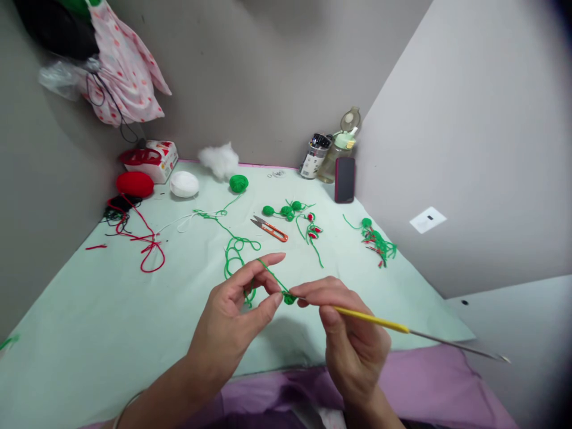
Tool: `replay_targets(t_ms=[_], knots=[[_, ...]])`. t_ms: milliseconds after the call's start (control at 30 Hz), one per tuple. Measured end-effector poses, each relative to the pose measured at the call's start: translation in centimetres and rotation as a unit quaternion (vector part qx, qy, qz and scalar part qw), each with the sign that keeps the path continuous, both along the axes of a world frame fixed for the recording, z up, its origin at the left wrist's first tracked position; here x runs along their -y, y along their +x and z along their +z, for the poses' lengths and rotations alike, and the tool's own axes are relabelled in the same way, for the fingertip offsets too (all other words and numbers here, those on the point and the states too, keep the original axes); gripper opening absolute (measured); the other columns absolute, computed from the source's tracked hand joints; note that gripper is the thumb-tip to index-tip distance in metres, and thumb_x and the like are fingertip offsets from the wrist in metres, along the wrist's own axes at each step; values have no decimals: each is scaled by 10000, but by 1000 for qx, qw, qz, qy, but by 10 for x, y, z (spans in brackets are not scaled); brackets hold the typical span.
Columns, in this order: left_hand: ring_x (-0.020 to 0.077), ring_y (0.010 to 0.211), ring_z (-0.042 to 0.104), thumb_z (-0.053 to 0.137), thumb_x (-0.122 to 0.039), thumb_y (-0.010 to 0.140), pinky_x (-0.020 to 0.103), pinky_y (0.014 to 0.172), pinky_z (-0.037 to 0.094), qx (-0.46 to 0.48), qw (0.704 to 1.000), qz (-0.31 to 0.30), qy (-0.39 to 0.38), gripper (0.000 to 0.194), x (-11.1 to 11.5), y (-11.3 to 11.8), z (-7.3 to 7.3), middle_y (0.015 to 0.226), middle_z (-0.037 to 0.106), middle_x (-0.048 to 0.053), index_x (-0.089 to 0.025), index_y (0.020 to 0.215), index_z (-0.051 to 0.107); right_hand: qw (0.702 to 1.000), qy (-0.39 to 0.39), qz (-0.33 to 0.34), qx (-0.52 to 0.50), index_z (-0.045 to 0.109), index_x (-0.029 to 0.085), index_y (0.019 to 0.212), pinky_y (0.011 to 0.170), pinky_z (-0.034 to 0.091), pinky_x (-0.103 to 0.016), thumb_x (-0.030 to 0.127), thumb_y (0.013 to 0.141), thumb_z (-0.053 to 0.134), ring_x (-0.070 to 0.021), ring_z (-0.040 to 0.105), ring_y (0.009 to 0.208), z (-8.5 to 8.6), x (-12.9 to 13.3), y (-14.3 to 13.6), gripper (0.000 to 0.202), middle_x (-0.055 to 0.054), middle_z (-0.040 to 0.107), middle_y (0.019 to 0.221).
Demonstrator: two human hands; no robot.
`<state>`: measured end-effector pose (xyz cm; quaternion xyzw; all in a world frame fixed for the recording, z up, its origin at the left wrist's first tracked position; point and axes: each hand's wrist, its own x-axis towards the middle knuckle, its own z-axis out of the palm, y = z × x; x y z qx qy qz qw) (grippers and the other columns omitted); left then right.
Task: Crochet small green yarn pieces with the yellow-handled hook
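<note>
Between thumb and fingers my left hand (241, 304) pinches a small green crochet piece (290, 298). Green yarn (277, 277) runs from the piece up over my raised left index finger. My right hand (353, 333) is closed around the yellow grip of a crochet hook (375, 319), whose near tip is at the crochet piece, partly hidden by the fingers. The hook's other metal end points out to the right. Loose green yarn loops (235, 253) lie on the table behind my left hand and lead back to a green yarn ball (238, 183).
Orange thread snips (270, 229) lie beyond my hands, near small green crocheted balls (286, 211) and red-green pieces (313, 233). Red (134, 184) and white yarn balls (184, 185) sit at the left, stuffing (220, 159) at the back. A phone (344, 180) leans near a bottle (335, 158).
</note>
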<state>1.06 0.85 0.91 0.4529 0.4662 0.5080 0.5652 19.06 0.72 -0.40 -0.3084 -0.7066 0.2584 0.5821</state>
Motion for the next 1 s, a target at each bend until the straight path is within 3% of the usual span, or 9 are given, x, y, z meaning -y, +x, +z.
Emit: replay_targets(t_ms=[133,267,300,367,467,633,833,1000], knots=[[218,1087,585,838,-224,847,346,1072,371,9,999,39,11,313,2,5,-1,882,661,-12,-347,1135,826,986,111,-55,113,700,213,1220,784,625,-325,59,1026,533,-183,742,944,0,0,-1,298,-71,788,1057],[163,857,584,896,-315,812,310,897,458,176,980,-29,-90,478,3,10,2,833,655,-32,-347,1272,773,930,215,-154,256,732,273,1262,803,654,-329,18,948,660,-212,746,1002,-7,3,-3,412,-77,776,1133],[152,827,577,909,-332,796,298,865,463,219,966,-50,-127,500,2,10,4,829,652,-28,-321,1277,774,931,215,-163,245,739,293,1262,797,656,-335,24,945,670,-217,744,1007,-10,3,-3,421,-73,769,1142],[141,823,570,935,-339,759,280,853,463,275,942,-74,-179,509,0,9,5,832,649,-15,-262,1243,794,962,160,-143,170,743,306,1256,774,651,-345,73,981,646,-218,733,1000,-12,3,-3,373,-71,759,1143],[130,833,555,939,-316,753,261,864,452,286,937,-68,-188,478,-3,5,6,835,633,-15,-243,1209,816,996,34,-83,0,765,266,1173,737,619,-348,147,1047,562,-210,704,936,-10,-1,-2,267,-70,752,1022],[135,843,537,910,-292,784,261,860,444,242,959,-44,-140,402,-2,7,4,845,626,-20,-286,1178,833,980,-90,21,-175,789,250,1006,646,550,-310,254,1063,586,-165,636,729,-3,-9,-5,210,-37,697,856],[157,886,557,872,-291,845,269,854,459,159,984,-47,-61,331,3,13,-5,885,667,-13,-352,1169,836,992,-77,-5,-102,802,294,1075,860,598,-346,218,1043,634,-204,713,1012,-5,-7,-9,188,-48,782,1031],[157,938,605,875,-336,860,265,892,465,157,984,-42,-66,255,-1,11,-3,941,733,-11,-342,1113,854,999,3,-54,10,780,292,1173,775,627,-333,124,1029,604,-205,742,943,-7,0,-5,283,-54,780,1027]])
